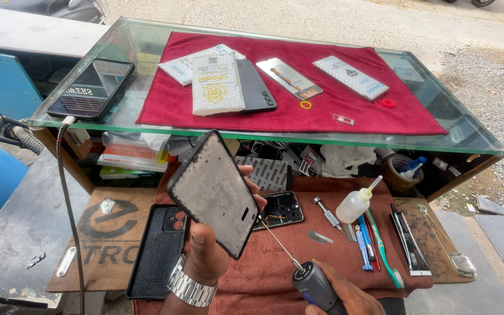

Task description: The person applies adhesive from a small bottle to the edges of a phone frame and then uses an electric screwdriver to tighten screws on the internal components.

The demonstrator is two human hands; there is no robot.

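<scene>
Steel watchband on my left wrist; my left hand [208,248] grips a phone frame [216,192], tilted upright over the brown cloth [263,274]. My right hand [345,297] is clenched on a screwdriver [307,277] at the tabletop's near edge, its tip touching the frame's right edge. A black case [158,251] lies just left, a glue bottle [355,202] and brushes to the right, with open cloth between. Beyond, a glass shelf [468,137] carries a red cloth [380,119].

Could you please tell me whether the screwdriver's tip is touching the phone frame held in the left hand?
Touching: in the head view, the screwdriver tip meets the phone frame's right edge, with no visible gap.
</scene>
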